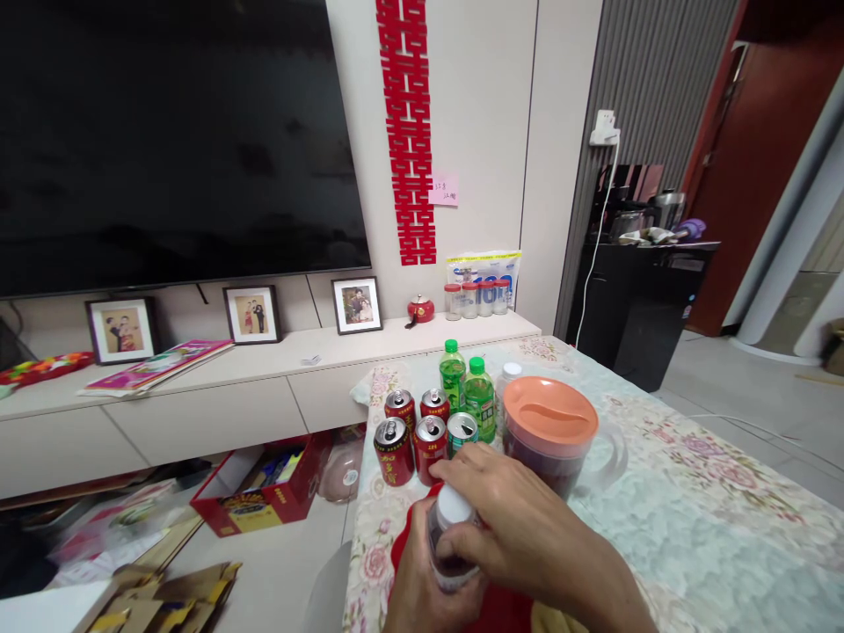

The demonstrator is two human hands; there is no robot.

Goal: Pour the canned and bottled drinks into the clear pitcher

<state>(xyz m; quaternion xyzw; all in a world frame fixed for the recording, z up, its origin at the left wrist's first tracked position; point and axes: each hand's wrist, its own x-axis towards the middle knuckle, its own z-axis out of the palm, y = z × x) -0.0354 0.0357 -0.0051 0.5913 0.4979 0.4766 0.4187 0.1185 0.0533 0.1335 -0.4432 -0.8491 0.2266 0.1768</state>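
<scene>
A clear bottle with a white cap (454, 507) stands between my hands, low in the view, over something red (505, 607). My left hand (422, 571) is wrapped round the bottle's body. From the right, my right hand (498, 501) reaches over, its thumb and fingers closed round the bottle's top beside the cap. Just beyond are several opened cans, among them a red can (394, 453) and a teal can (462, 431). Behind them stand a green-capped bottle (480, 400) and another one (452, 374). To their right is a pitcher with an orange lid (551, 411).
The flowered tablecloth (692, 492) covers the table. Another white-capped bottle (510, 376) stands behind the pitcher. Past the table, a white cabinet (316, 343) holds picture frames, jars and a red pot (420, 308). A red box (257, 492) lies on the floor at left.
</scene>
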